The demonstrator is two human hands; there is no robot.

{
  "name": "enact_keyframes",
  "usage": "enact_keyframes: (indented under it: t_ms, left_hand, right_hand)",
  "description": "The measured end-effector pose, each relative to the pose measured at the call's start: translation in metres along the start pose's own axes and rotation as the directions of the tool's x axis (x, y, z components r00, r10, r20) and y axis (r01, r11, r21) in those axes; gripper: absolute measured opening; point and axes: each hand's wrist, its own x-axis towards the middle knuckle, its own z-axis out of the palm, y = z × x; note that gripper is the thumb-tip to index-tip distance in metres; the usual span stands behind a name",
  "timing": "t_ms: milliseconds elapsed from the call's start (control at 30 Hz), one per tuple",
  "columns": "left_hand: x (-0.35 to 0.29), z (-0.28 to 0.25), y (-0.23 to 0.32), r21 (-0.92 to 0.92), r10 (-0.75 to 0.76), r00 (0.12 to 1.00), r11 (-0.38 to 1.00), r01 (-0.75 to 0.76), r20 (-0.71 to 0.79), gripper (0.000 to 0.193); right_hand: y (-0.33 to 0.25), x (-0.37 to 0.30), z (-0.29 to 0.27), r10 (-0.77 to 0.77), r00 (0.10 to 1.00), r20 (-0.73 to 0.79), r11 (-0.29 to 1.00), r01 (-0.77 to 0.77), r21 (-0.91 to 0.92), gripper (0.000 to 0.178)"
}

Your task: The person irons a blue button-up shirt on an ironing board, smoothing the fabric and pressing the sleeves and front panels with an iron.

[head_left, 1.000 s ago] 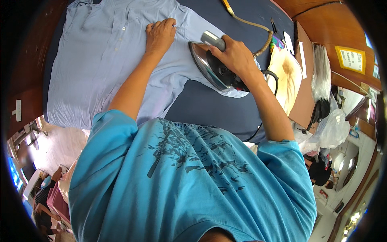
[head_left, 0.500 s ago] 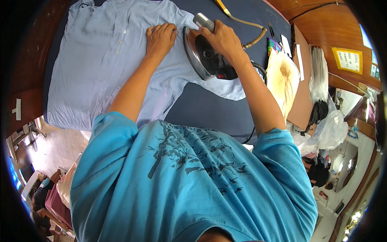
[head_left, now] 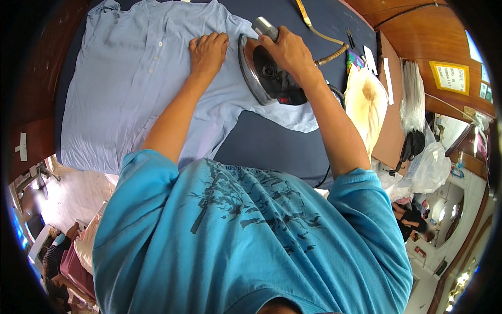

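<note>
A light blue buttoned shirt (head_left: 125, 89) lies spread over a dark blue padded board (head_left: 272, 138). My left hand (head_left: 209, 52) rests palm down on the shirt, right of its row of buttons, fingers apart and slightly bent. My right hand (head_left: 290, 49) is closed around the grey handle of a steam iron (head_left: 266, 70). The black and metal iron lies over the shirt's sleeve, its pointed end toward the far side. Its soleplate is hidden from above. A wrapped hose (head_left: 332, 54) and a black cord (head_left: 337, 93) run off behind my right wrist.
A scorched cream cloth (head_left: 366, 99) lies on the right side, beside a brown ledge (head_left: 389, 125). Clear plastic bags (head_left: 431, 165) hang farther right, near a black strapped item (head_left: 413, 146). Other people (head_left: 413, 217) are at the lower right and lower left edges.
My left fingers have shifted slightly on the shirt and lie flatter. The iron has barely moved, still in my right hand. The yellow end of the hose has swung a little to the right.
</note>
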Motion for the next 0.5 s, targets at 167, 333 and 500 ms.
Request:
enact_keyframes:
  t_ms: [167, 333, 500]
  left_hand:
    - [0.006, 0.001, 0.003, -0.002, 0.041, 0.999, 0.999, -0.041, 0.003, 0.014]
    - [0.006, 0.0, -0.006, -0.006, -0.037, 0.998, 0.999, 0.037, 0.059, 0.016]
    - [0.016, 0.02, 0.026, -0.178, 0.02, 0.966, 0.982, -0.068, -0.257, 0.028]
  right_hand:
    - [0.045, 0.074, 0.026, -0.13, 0.991, 0.018, 0.934, 0.129, -0.334, 0.055]
    - [0.023, 0.053, 0.001, 0.037, 0.997, 0.067, 0.986, -0.047, 0.161, 0.044]
    - [0.049, -0.001, -0.015, 0.047, 0.992, 0.113, 0.996, -0.056, 0.073, 0.054]
